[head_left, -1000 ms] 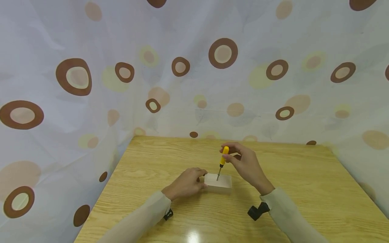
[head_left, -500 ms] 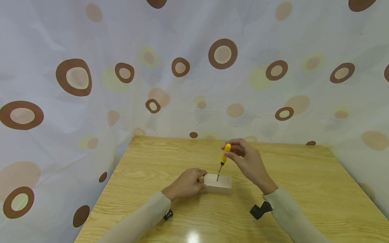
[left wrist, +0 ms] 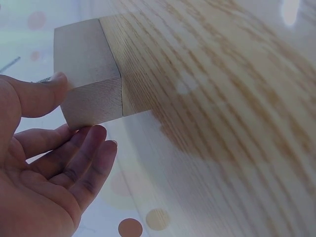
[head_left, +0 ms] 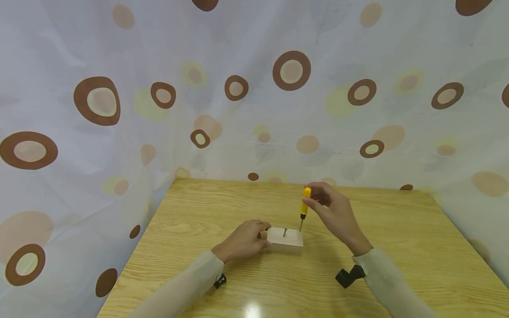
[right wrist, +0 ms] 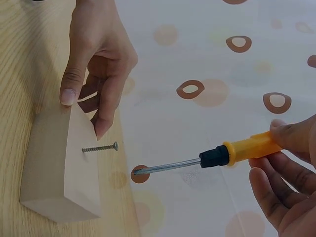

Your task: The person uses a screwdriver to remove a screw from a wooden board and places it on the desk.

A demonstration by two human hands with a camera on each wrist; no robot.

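Observation:
A pale wooden block [head_left: 292,239] lies on the table, and a screw [right wrist: 100,147] stands upright out of its top face. My left hand [head_left: 245,239] grips the block's left end, thumb on the near side and fingers at the far side, as the left wrist view of the block [left wrist: 89,54] also shows. Between thumb and fingers, my right hand [head_left: 334,214] pinches the yellow handle of a screwdriver [right wrist: 252,147]. Its shaft points down near the block's right end, and the tip is apart from the screw head in the right wrist view.
The wood-grain table [head_left: 199,203] stretches out on all sides of the block. A white curtain [head_left: 254,110] with brown and beige circles hangs behind it and along both sides. Black wrist-camera mounts [head_left: 350,276] are strapped at both sleeves.
My right hand has moved right with the screwdriver, whose tip has come off the screw. The screw now shows bare in the block. The left hand and block have stayed in place.

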